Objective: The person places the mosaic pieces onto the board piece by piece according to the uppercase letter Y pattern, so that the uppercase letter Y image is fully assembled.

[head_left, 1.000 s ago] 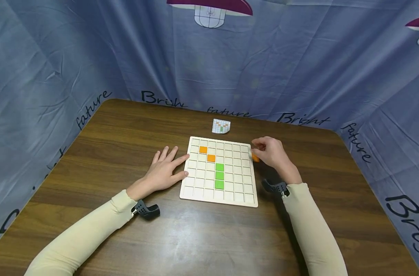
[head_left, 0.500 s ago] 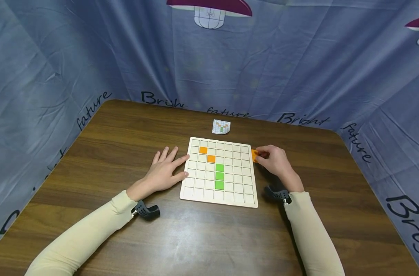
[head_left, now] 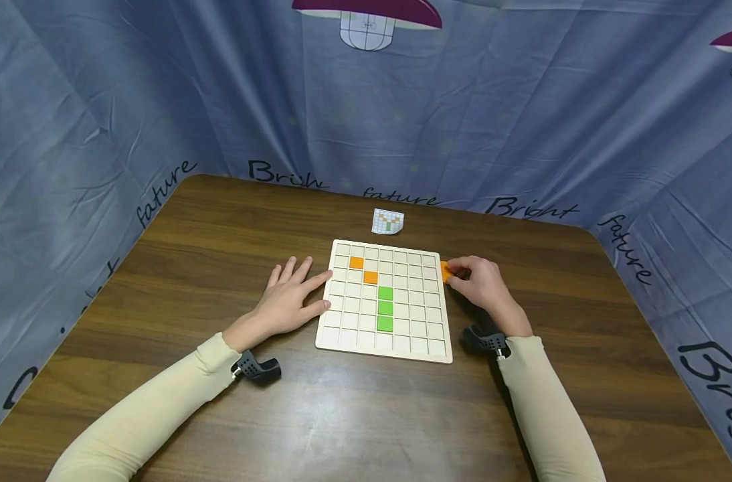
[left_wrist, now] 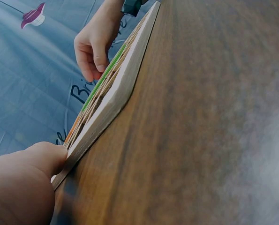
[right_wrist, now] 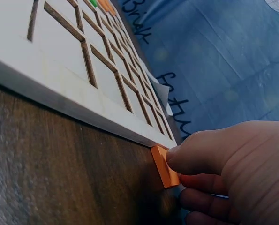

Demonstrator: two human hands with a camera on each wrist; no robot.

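A pale wooden grid board (head_left: 349, 339) lies flat on the table, holding two orange tiles (head_left: 371, 277) set diagonally and a column of three green tiles (head_left: 385, 308). My left hand (head_left: 284, 302) rests with fingers spread on the table, thumb and index fingertips at the board's left edge; its thumb side (left_wrist: 24, 176) fills a corner of the left wrist view. At the board's right edge, my right hand (head_left: 482, 284) pinches a loose orange square tile (right_wrist: 163, 168) by thumb and fingers, low at the table. The fingers partly cover that tile.
Behind the board lies a small paper card (head_left: 387, 221) printed with a coloured grid pattern. A blue printed curtain (head_left: 462, 120) hangs around the far and side edges of the brown wooden table (head_left: 221, 221). Black wrist mounts (head_left: 259, 369) sit low beside both wrists.
The right hand has come slightly toward me and right, and its fingertips now grip the loose orange tile at the board's edge. The left hand and the tiles on the board stay put.
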